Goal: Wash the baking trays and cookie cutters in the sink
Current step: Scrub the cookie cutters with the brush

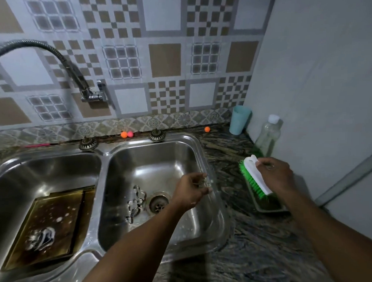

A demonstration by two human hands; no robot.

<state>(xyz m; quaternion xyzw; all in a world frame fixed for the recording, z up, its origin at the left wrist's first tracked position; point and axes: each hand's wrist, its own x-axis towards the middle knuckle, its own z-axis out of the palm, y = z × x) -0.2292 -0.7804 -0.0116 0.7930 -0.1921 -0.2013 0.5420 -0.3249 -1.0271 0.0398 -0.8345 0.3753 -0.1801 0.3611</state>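
A dark, greasy baking tray (51, 227) with soap foam lies in the left basin of the steel double sink (100, 159). Several metal cookie cutters (136, 202) rest on the right basin's floor beside the drain (158, 204). My left hand (191, 189) hovers over the right basin, fingers pinched on a small shiny cookie cutter (204, 182). My right hand (276, 175) is over the counter, gripping a white scrub brush with green bristles (254, 178) just above a small dark tray (267, 203).
A flexible faucet (73, 71) arcs from the tiled wall toward the left. A teal cup (239, 120) and a clear bottle (267, 136) stand in the back right corner. Small orange and pink balls (126, 134) lie behind the sink. A wall bounds the right.
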